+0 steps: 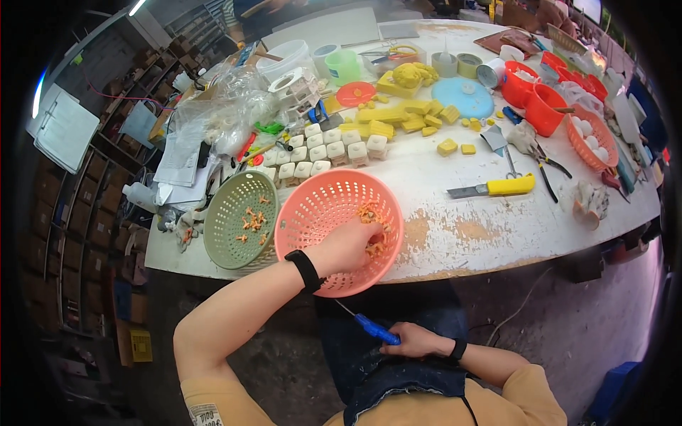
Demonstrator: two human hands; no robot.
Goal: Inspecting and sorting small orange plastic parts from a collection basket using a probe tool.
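My left hand [347,245] reaches into a pink perforated plastic basket [302,234]. Its fingers curl down among small orange pieces [369,211] heaped at the basket's right side; what lies between the fingertips is hidden. Beside it on the left, a tilted green perforated basket [222,226] holds several similar orange pieces [253,220]. Below the table edge, close to my body, my right hand [412,340] is wrapped round a blue-handled tool with a thin metal shaft [375,329]. The shaft points up and left toward the underside of the pink basket.
Rows of white blocks [320,150] stand behind the baskets. A yellow-handled knife [508,185] and pliers [547,174] lie to the right. Yellow clay blocks [405,113], red buckets [545,108] and plastic bags [220,113] crowd the far table. Another person [273,11] is at the far side.
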